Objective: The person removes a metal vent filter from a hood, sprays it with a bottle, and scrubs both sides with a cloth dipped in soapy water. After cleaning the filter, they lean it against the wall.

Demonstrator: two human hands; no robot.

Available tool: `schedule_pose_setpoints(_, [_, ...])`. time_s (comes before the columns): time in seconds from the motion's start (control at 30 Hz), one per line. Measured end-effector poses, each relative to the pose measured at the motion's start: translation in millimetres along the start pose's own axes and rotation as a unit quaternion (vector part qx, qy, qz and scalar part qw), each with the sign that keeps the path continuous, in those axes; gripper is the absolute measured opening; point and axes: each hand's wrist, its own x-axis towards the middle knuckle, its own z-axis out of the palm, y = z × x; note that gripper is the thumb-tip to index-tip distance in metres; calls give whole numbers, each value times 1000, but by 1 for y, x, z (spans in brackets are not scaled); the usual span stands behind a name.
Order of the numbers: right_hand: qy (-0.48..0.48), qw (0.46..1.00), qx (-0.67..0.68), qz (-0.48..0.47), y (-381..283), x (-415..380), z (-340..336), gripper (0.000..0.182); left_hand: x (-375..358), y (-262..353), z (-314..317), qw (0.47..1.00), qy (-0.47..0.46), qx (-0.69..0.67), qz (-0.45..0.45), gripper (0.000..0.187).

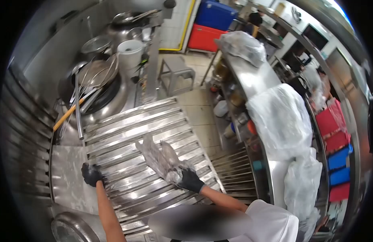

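Note:
Both my hands wear black gloves. My right hand (189, 180) grips two grey fish (160, 157) by one end, and they lie stretched out over the ribbed steel rack (130, 125). My left hand (91, 174) is closed and rests on the rack's left edge, beside the wet flat steel surface (67, 173). Whether anything is in it I cannot tell.
A wok (99, 94) with wire skimmers and ladles sits at the back left, beside a white bucket (130, 52). A steel bowl (71, 228) is at the lower left. Plastic-covered counters (281, 121) run along the right, a stool (176, 74) and coloured crates stand beyond, and another person works far right.

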Motion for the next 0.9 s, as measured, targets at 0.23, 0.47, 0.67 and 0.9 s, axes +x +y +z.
schedule_pose_setpoints(0.23, [127, 979, 162, 15, 64, -103, -5, 48, -73, 36, -51, 975, -12, 219, -19, 52])
schedule_pose_setpoints(0.47, [199, 862, 431, -176, 2, -105, 3, 41, -275, 118, -146, 897, -173, -405, 25, 41])
schedule_pose_setpoints(0.67, [151, 846, 462, -219, -88, -135, 22, 53, -341, 181, -253, 827, -216, -519, -2, 57])
schedule_pose_setpoints(0.9, [82, 817, 510, -258, -182, -199, 81, 52, -334, 144, -363, 714, -94, -666, -194, 58])
